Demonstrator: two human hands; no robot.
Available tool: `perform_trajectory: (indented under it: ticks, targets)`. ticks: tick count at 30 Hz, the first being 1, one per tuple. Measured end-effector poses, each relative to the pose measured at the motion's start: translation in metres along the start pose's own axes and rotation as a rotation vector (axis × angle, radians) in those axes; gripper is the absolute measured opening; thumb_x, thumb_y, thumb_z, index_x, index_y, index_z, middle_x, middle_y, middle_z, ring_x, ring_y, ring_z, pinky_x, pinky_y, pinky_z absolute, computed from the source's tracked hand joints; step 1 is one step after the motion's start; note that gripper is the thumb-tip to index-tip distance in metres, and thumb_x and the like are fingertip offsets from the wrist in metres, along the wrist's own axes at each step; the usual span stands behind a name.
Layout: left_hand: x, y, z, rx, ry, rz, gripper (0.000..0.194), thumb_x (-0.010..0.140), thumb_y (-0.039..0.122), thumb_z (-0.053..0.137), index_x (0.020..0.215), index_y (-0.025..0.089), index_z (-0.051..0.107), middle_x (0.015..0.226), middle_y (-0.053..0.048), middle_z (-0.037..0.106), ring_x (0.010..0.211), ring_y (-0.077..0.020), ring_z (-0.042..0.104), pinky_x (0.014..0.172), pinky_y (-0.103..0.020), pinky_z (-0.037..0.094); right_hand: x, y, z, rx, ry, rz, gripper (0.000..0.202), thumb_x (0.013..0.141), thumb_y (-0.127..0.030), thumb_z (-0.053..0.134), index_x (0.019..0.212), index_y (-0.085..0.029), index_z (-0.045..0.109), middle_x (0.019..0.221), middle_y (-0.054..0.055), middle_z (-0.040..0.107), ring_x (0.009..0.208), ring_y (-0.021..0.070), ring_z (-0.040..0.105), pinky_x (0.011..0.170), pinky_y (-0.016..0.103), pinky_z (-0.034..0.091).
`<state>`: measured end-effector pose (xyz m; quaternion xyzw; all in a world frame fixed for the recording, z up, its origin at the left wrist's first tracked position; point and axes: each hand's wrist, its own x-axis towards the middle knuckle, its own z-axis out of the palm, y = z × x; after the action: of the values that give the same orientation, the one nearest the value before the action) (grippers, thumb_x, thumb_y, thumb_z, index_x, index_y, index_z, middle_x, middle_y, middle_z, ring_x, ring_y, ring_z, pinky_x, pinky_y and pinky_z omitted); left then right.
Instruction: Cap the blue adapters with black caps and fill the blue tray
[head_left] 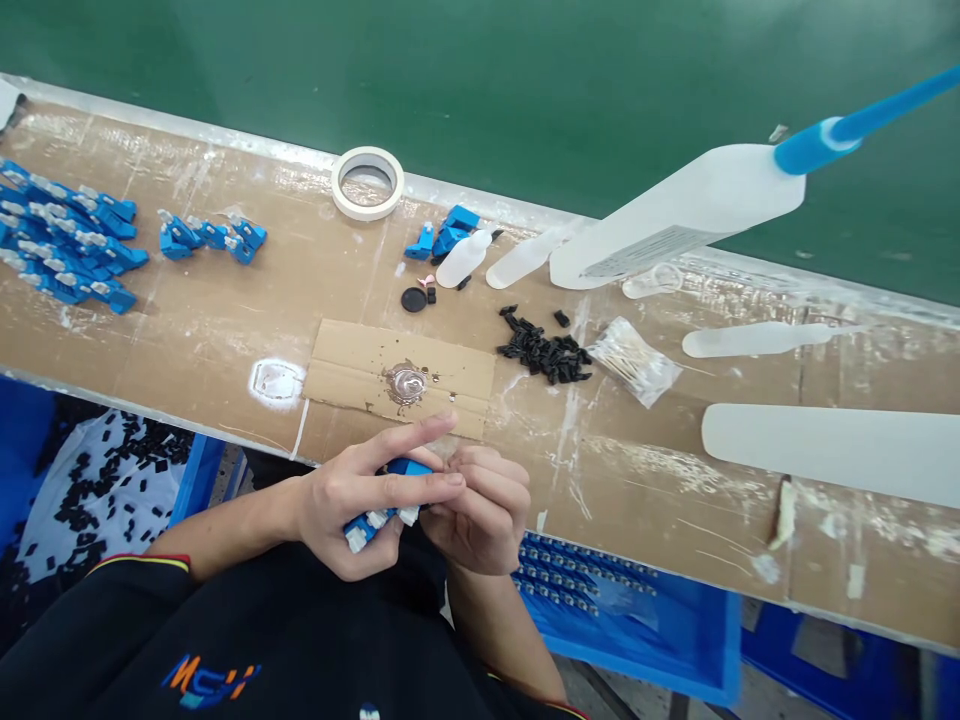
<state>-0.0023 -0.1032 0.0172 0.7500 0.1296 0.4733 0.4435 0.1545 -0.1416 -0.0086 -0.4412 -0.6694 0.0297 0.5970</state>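
Observation:
My left hand [349,505] is closed around a few blue plastic parts with white pieces [361,533], its index finger stretched out above them. My right hand [484,505] meets it at the fingertips. Its fingers are curled in a pinch against the end of the blue parts, and whatever lies inside the pinch is hidden. Just beyond both hands is a flat piece of cardboard [337,365] bearing a shiny brownish puddle [406,384]. Small black plastic pieces [551,350] are heaped to the right of that cardboard.
Blue parts [71,235] stand in rows at far left, with a smaller group [210,236] beside them. A tape roll [367,212], white squeeze bottles [667,215], and a bag of cotton swabs [634,360] lie about. Below the table edge, a blue crate [705,640] holds more parts.

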Motion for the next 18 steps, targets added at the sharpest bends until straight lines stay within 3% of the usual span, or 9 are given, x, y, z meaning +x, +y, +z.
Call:
perform_trajectory:
  ticks: [5,9,13,18]
  targets:
    - [0.0,0.0,0.002,-0.023,0.023,0.013,0.094,0.065,-0.001,0.047,0.158,0.017,0.041,0.171,-0.012,0.025,0.133,-0.0271,0.061,0.109,-0.038,0.057,0.004,-0.001,-0.002,0.009,-0.008,-0.05,0.013,0.098,-0.016,0.062,0.11,-0.018,0.066,0.089,0.004,0.061,0.079,0.0167,0.06,0.06,0.032,0.055]
    - [0.0,0.002,0.0,-0.022,0.021,-0.016,0.093,0.066,0.0,0.048,0.157,0.018,0.042,0.17,-0.012,0.028,0.125,-0.0254,0.065,0.103,-0.036,0.06,0.002,0.002,-0.01,-0.009,-0.076,-0.07,0.025,0.096,-0.017,0.066,0.12,-0.018,0.068,0.09,0.006,0.066,0.083,0.0204,0.062,0.062,0.036,0.057]
    - [-0.001,0.003,-0.002,-0.048,0.012,-0.051,0.093,0.067,-0.001,0.05,0.157,0.018,0.042,0.169,-0.014,0.03,0.123,-0.0261,0.066,0.103,-0.037,0.06,0.002,0.006,-0.018,-0.023,-0.137,-0.054,0.026,0.096,-0.021,0.067,0.121,-0.023,0.07,0.087,0.005,0.068,0.082,0.0209,0.063,0.063,0.036,0.057]
    - [-0.002,0.003,-0.005,-0.078,-0.028,-0.1,0.094,0.066,-0.003,0.051,0.157,0.019,0.042,0.17,-0.014,0.028,0.139,-0.0319,0.055,0.114,-0.042,0.053,0.013,0.009,-0.019,0.076,-0.21,-0.002,0.023,0.094,-0.017,0.066,0.116,-0.02,0.071,0.088,0.005,0.07,0.08,0.0201,0.064,0.067,0.037,0.056]
